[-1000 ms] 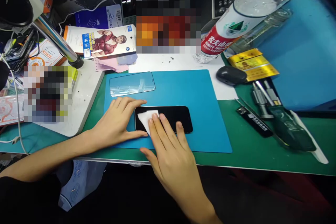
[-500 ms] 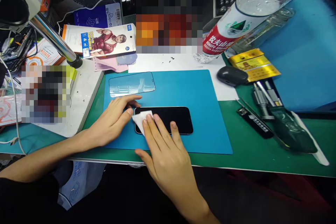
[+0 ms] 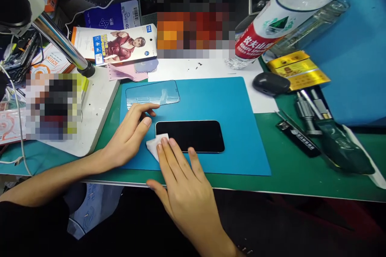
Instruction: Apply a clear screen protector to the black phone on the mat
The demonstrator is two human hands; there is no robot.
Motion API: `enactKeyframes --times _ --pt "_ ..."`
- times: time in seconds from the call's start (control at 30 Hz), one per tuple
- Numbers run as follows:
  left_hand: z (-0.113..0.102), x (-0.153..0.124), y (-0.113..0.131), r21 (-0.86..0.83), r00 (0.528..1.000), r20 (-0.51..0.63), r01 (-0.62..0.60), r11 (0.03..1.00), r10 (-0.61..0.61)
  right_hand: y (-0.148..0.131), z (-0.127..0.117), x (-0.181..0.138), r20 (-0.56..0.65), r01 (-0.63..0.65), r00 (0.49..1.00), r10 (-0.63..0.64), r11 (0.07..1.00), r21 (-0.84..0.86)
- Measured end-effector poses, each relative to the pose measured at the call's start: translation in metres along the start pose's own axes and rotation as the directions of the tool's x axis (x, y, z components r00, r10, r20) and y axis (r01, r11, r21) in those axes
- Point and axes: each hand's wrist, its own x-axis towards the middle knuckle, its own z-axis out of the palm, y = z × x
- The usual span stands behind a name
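A black phone (image 3: 193,135) lies screen up on a blue mat (image 3: 217,100). My right hand (image 3: 181,184) lies flat with its fingers stretched out, pressing a small white wipe (image 3: 153,144) onto the mat at the phone's near-left corner. My left hand (image 3: 128,138) rests open on the mat just left of the phone, fingers pointing right toward its left end. A clear glass screen protector (image 3: 152,93) lies on the mat behind my left hand.
A plastic water bottle (image 3: 271,28) lies at the back right. A black mouse-like case (image 3: 270,83), yellow packets (image 3: 297,70), screwdrivers (image 3: 310,110) and a dark tool (image 3: 297,138) sit to the right. Boxes (image 3: 114,44) and a lamp arm (image 3: 60,42) stand at the left.
My right hand has slid the white wipe leftward and toward me, off the phone screen to its near-left corner. My left hand has drawn back slightly from the phone's end.
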Motion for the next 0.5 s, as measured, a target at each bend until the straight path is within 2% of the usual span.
enactKeyframes --times 0.13,0.2,0.4,0.5 --pt "0.001 0.002 -0.002 -0.086 0.996 -0.07 0.055 0.995 -0.061 0.005 0.012 0.036 0.006 -0.01 1.0 0.01 1.0 -0.029" --pt "0.001 0.002 -0.003 -0.11 0.99 -0.104 0.079 0.991 -0.091 0.005 0.014 0.042 0.01 -0.021 1.0 0.021 0.999 -0.027" --pt "0.002 -0.001 -0.002 -0.123 0.989 -0.104 0.097 0.988 -0.11 -0.008 0.004 0.0 0.011 -0.008 1.0 0.008 1.0 0.014" --pt "0.002 0.0 -0.002 -0.151 0.991 -0.08 0.095 0.984 -0.108 -0.005 0.004 0.002 0.017 -0.013 1.0 0.013 1.0 0.015"
